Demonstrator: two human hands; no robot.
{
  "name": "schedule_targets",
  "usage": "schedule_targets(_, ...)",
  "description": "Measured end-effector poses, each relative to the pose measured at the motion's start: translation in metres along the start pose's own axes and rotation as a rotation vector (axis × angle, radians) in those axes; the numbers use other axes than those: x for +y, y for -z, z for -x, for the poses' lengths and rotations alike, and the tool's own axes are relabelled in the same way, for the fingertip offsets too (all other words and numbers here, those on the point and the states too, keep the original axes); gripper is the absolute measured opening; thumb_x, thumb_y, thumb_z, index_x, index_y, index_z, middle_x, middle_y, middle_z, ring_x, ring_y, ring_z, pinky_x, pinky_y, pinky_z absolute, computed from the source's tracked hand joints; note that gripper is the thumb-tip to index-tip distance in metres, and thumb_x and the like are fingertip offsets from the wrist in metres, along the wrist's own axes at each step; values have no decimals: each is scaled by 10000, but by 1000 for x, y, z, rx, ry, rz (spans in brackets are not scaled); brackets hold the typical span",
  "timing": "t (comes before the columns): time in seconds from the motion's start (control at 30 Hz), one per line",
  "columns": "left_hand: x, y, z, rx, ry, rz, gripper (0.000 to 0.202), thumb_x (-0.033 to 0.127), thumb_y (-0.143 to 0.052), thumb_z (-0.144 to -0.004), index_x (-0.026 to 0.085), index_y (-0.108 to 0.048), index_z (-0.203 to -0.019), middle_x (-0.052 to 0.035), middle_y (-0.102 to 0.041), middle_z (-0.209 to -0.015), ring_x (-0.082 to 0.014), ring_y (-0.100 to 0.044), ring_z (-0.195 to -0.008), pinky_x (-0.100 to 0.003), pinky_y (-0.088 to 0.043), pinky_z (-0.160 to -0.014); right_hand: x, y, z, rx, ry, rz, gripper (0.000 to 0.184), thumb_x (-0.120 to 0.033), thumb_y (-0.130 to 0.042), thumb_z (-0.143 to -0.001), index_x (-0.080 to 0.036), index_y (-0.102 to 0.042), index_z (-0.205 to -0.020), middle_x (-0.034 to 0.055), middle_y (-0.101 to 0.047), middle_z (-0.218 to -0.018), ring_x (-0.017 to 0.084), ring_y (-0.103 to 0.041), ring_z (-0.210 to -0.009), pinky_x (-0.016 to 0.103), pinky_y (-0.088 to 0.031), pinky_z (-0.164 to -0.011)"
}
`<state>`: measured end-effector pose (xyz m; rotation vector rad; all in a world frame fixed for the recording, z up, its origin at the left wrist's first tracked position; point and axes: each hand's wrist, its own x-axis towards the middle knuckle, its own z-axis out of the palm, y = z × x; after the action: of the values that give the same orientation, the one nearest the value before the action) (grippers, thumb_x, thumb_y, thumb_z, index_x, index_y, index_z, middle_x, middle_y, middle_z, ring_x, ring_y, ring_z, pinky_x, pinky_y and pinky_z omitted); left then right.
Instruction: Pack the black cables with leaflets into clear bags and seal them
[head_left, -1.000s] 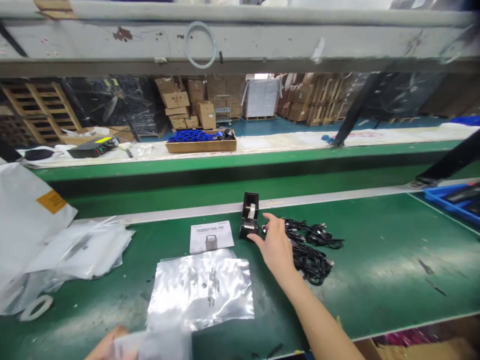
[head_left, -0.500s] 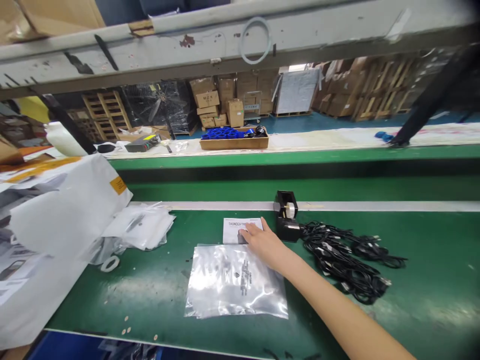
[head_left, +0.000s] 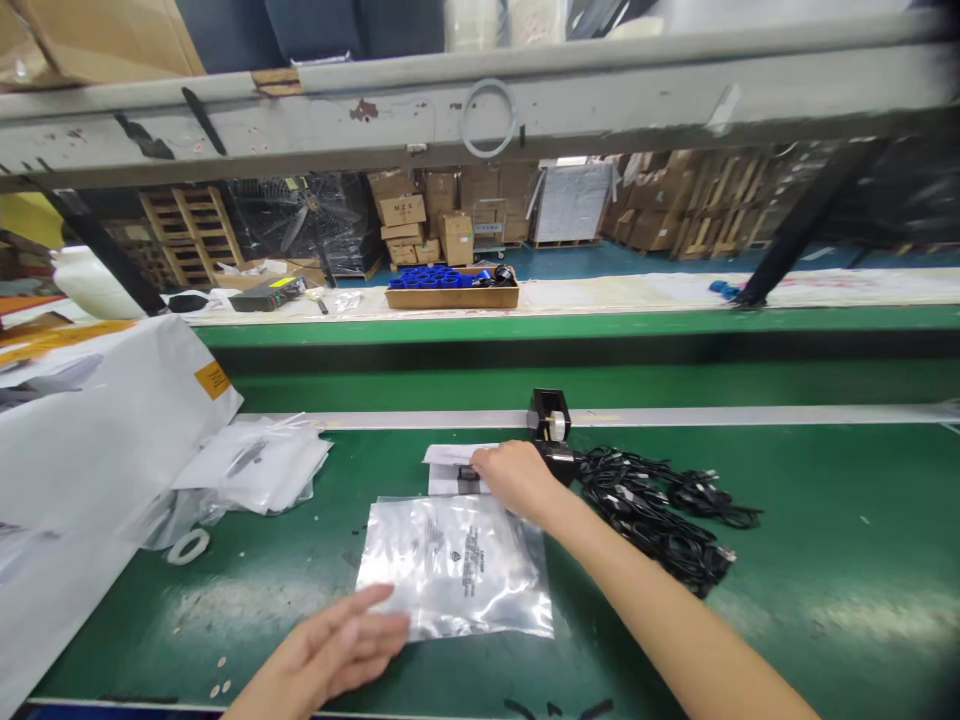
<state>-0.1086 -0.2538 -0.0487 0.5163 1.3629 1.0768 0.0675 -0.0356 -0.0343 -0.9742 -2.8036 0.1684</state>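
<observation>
My right hand [head_left: 511,478] reaches across the green bench and closes its fingers on a white printed booklet [head_left: 450,468], lifting its near edge. A stack of clear plastic bags [head_left: 455,566] lies flat just in front of the booklet. My left hand [head_left: 341,645] hovers open, fingers stretched out, at the near left corner of the bags. A black tape dispenser [head_left: 548,427] stands just right of my right hand.
A tangle of black cables [head_left: 660,510] lies right of the dispenser. More plastic bags [head_left: 255,465], a tape ring [head_left: 187,547] and a large white bag [head_left: 97,440] sit on the left. A green conveyor and a wooden tray of blue parts [head_left: 451,287] lie beyond.
My right hand has moved left from the dispenser to the booklet and gripped it. My left hand has come into view at the bags' near corner.
</observation>
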Motion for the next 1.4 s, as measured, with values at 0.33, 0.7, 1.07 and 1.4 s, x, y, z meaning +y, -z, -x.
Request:
schedule_targets(0.33, 5, -86, -60, 34, -129, -92, 377, 443, -588, -705, 174, -615, -968, -36, -706, -817, -200, -638, -778, -302, -496, -697, -9, -20, 120, 282, -438, -891, 424, -317, -545, -775, -156, -460, -1158, 133, -576, -1105, 225, -555, -966, 384, -456, -807)
schedule_targets(0.7, -11, -136, -82, 256, -486, -823, 264, 463, -619, -637, 208, -553, -657, -24, -488, -754, -238, -462, -765, -378, -361, -700, 52, -21, 177, 277, -827, -1436, 347, -417, -599, -727, -131, -584, -923, -8, -570, -605, 73, -414, -476, 177, -311, -406)
schedule_targets(1.07, -13, -115, -85, 359, -509, -1185, 304, 510, -597, -652, 208, -585, -688, -52, -542, -783, -274, -493, -833, -416, -395, -758, 55, -33, 179, 255, -777, -1389, 328, -444, -560, -741, -141, -575, -867, 1, -572, -625, 106, -466, -525, 203, -350, -438)
schedule_targets(1.4, -17, -115, -91, 282, -517, -1091, 337, 476, -442, -783, 220, -640, -689, -35, -556, -732, -225, -529, -764, -335, -406, -702, 44, -31, 168, 238, -817, -1474, 369, -465, -566, -730, -133, -572, -892, 1, -574, -609, 100, -463, -489, 200, -352, -410)
